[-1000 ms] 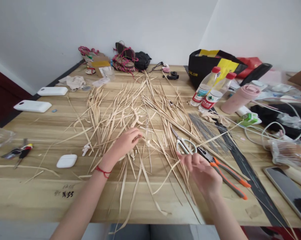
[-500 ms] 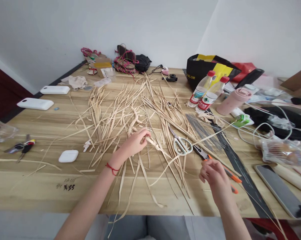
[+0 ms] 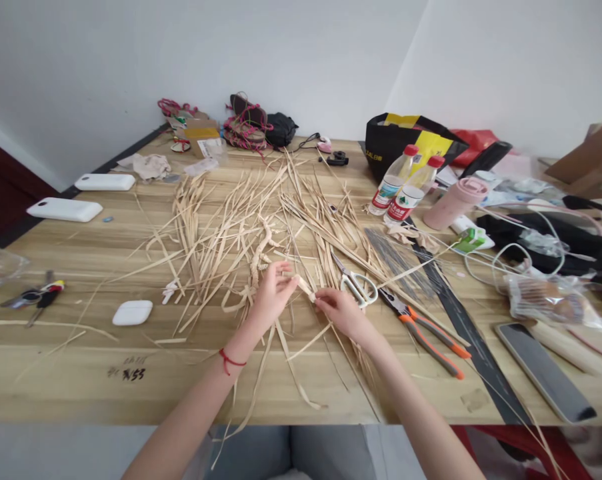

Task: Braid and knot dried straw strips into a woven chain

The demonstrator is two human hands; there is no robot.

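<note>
Reaching left from beside the pliers [image 3: 425, 333], the right hand [image 3: 345, 313] has joined the left hand [image 3: 273, 293]. Wood-grained tabletop [image 3: 81, 373] carries countless flat, straw-coloured strips [image 3: 195, 233] between back and front edges. Two clear, red-capped bottles [image 3: 398, 193] stand towards its right edge; one pair of orange-handled pliers and one of white-handled scissors [image 3: 359, 289] lie nearer the front. Smallest, one pale, ridged, twisted piece [image 3: 307, 289] spans both hands' narrow pinches, before the front edge's middle.
</note>
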